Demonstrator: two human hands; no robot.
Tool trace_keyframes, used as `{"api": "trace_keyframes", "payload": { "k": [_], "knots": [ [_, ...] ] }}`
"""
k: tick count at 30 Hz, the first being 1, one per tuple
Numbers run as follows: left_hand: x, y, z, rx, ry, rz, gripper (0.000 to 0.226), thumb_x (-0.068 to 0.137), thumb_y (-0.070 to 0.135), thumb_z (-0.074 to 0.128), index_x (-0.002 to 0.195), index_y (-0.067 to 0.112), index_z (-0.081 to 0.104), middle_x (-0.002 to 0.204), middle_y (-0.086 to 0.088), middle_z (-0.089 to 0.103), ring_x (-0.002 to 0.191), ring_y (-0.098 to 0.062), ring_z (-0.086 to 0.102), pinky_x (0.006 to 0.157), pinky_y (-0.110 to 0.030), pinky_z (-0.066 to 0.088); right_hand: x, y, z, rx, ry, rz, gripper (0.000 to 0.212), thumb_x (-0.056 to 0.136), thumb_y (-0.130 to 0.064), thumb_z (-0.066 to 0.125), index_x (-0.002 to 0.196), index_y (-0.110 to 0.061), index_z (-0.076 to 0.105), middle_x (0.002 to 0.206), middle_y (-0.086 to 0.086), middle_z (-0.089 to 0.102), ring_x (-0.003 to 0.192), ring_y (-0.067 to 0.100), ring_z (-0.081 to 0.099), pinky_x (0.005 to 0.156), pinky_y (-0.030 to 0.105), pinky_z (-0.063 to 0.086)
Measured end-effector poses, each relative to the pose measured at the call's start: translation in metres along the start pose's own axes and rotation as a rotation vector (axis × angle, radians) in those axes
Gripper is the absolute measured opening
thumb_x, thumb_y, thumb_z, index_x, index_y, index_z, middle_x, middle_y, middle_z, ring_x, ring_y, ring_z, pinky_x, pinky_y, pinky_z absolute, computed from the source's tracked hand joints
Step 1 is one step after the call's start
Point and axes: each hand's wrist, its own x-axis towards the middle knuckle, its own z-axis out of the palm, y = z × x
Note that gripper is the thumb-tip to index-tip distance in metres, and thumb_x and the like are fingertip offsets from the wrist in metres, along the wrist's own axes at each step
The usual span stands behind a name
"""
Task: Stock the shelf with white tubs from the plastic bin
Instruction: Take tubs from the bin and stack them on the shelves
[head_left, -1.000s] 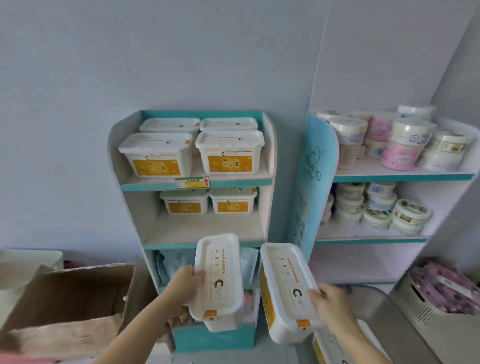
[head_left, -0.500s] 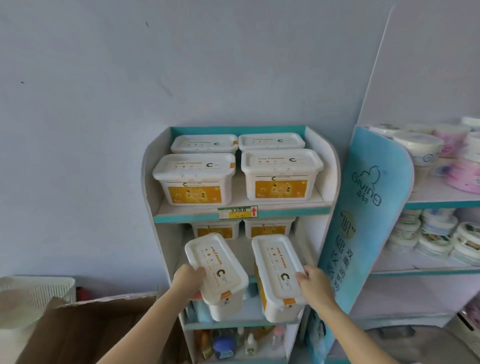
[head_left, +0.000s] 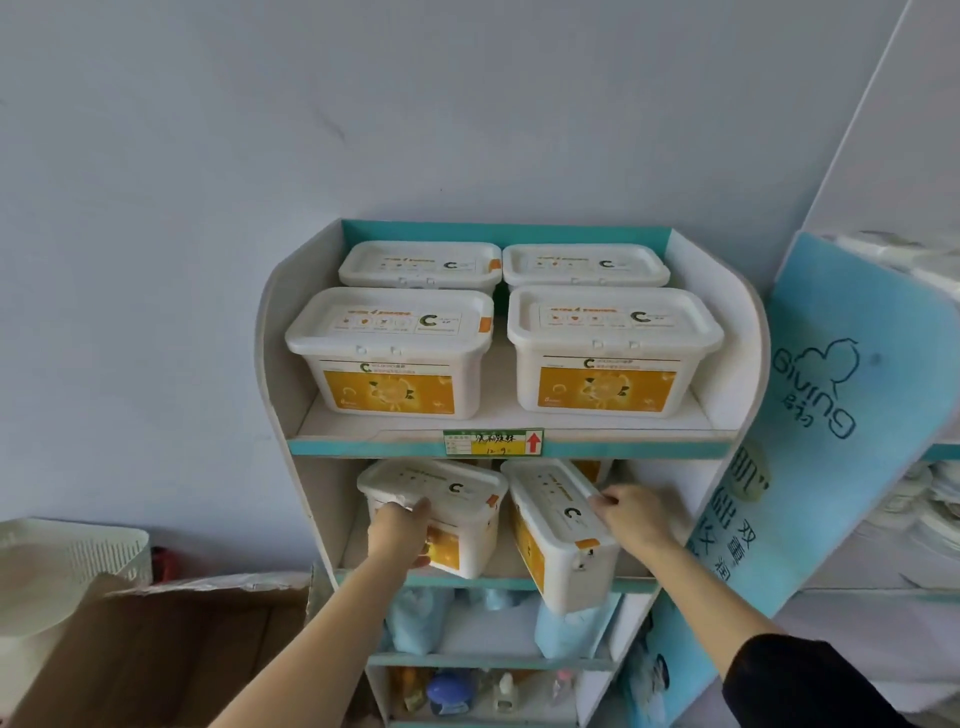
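Observation:
My left hand grips a white tub with an orange label, which sits on the second shelf of the small teal-edged shelf unit. My right hand holds a second white tub by its lid edge; this one is tilted, its front half hanging past the shelf's front edge. Behind them, more tubs show only as orange slivers. Several white tubs stand on the top shelf in two rows.
A price tag is clipped to the top shelf edge. Blue packs and small bottles fill the lower shelves. A brown cardboard box and a white basket stand at left. A blue side panel borders the right.
Both hands have moved forward and up with the tubs, from in front of the unit into the second shelf. The left tub now rests on the shelf; the view has come closer.

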Motion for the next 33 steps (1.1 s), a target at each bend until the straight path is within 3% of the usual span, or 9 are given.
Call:
{"api": "trace_keyframes", "payload": {
  "k": [4, 6, 8, 11, 16, 21, 24, 27, 33],
  "knots": [
    [0.004, -0.014, -0.004, 0.328, 0.125, 0.258, 0.046, 0.089, 0.032, 0.056, 0.121, 0.002, 0.042, 0.121, -0.016, 0.051, 0.113, -0.033, 0.050, 0.091, -0.039, 0.044, -0.012, -0.005, 0.005, -0.115, 0.062, -0.052, 0.031, 0.093, -0.032, 0.045, 0.098, -0.006, 0.062, 0.080, 0.001, 0.060, 0.066, 0.014, 0.055, 0.050, 0.019, 0.042],
    [0.003, -0.020, -0.006, 0.530, 0.188, 0.424, 0.059, 0.086, 0.040, 0.058, 0.131, 0.006, 0.037, 0.137, -0.015, 0.039, 0.129, -0.031, 0.035, 0.103, -0.041, 0.037, -0.026, -0.013, 0.014, -0.245, 0.131, -0.158, 0.034, 0.094, -0.035, 0.042, 0.103, -0.007, 0.059, 0.098, 0.006, 0.062, 0.082, 0.018, 0.057, 0.068, 0.027, 0.050],
    [0.006, -0.026, -0.006, 0.798, 0.169, 0.526, 0.070, 0.086, 0.050, 0.053, 0.141, 0.014, 0.028, 0.151, -0.013, 0.021, 0.141, -0.029, 0.018, 0.114, -0.041, 0.026, -0.039, -0.025, 0.026, -0.372, 0.176, -0.263, 0.040, 0.094, -0.037, 0.038, 0.115, -0.008, 0.056, 0.123, 0.009, 0.057, 0.107, 0.024, 0.053, 0.092, 0.033, 0.044],
    [0.016, -0.027, -0.008, 1.025, 0.121, 0.622, 0.075, 0.085, 0.060, 0.045, 0.147, 0.027, 0.017, 0.158, -0.007, 0.005, 0.146, -0.026, 0.003, 0.120, -0.040, 0.007, -0.047, -0.045, 0.043, -0.550, 0.172, -0.267, 0.044, 0.093, -0.042, 0.038, 0.115, -0.008, 0.055, 0.121, 0.010, 0.060, 0.111, 0.027, 0.053, 0.098, 0.036, 0.036],
    [0.026, -0.029, -0.005, 1.048, 0.153, 0.730, 0.069, 0.085, 0.059, 0.046, 0.142, 0.024, 0.029, 0.152, -0.006, 0.027, 0.144, -0.024, 0.016, 0.120, -0.040, 0.009, -0.047, -0.055, 0.062, -0.675, 0.228, -0.219, 0.027, 0.085, -0.010, 0.051, 0.110, -0.003, 0.058, 0.115, 0.015, 0.062, 0.106, 0.030, 0.057, 0.084, 0.034, 0.044],
    [0.027, -0.047, -0.002, 0.993, 0.287, 0.781, 0.061, 0.081, 0.057, 0.054, 0.132, 0.024, 0.044, 0.137, -0.005, 0.046, 0.128, -0.031, 0.036, 0.111, -0.039, 0.024, -0.046, -0.023, 0.051, -0.583, 0.286, -0.334, 0.025, 0.084, -0.006, 0.052, 0.107, -0.011, 0.061, 0.105, 0.009, 0.067, 0.094, 0.028, 0.062, 0.064, 0.028, 0.038],
    [0.028, -0.061, 0.006, 0.968, 0.297, 0.808, 0.056, 0.083, 0.052, 0.056, 0.132, 0.026, 0.046, 0.138, -0.005, 0.045, 0.125, -0.033, 0.035, 0.108, -0.041, 0.029, -0.035, 0.000, 0.043, -0.421, 0.271, -0.336, 0.029, 0.086, -0.010, 0.055, 0.113, -0.017, 0.063, 0.107, 0.010, 0.069, 0.101, 0.030, 0.059, 0.080, 0.034, 0.049],
    [0.036, -0.067, 0.010, 0.913, 0.306, 0.862, 0.054, 0.088, 0.045, 0.053, 0.137, 0.024, 0.042, 0.147, -0.006, 0.039, 0.136, -0.029, 0.029, 0.116, -0.040, 0.019, -0.025, 0.014, 0.031, -0.354, 0.240, -0.317, 0.036, 0.088, -0.013, 0.057, 0.123, -0.023, 0.058, 0.122, 0.008, 0.063, 0.114, 0.028, 0.054, 0.094, 0.030, 0.043],
    [0.045, -0.062, 0.016, 0.976, 0.244, 0.893, 0.052, 0.092, 0.041, 0.048, 0.140, 0.028, 0.037, 0.151, -0.004, 0.034, 0.143, -0.021, 0.023, 0.118, -0.037, 0.013, -0.020, 0.041, 0.036, -0.504, 0.302, -0.362, 0.041, 0.086, -0.003, 0.052, 0.123, -0.022, 0.055, 0.120, 0.001, 0.063, 0.104, 0.025, 0.057, 0.088, 0.032, 0.042]
  ]
}}
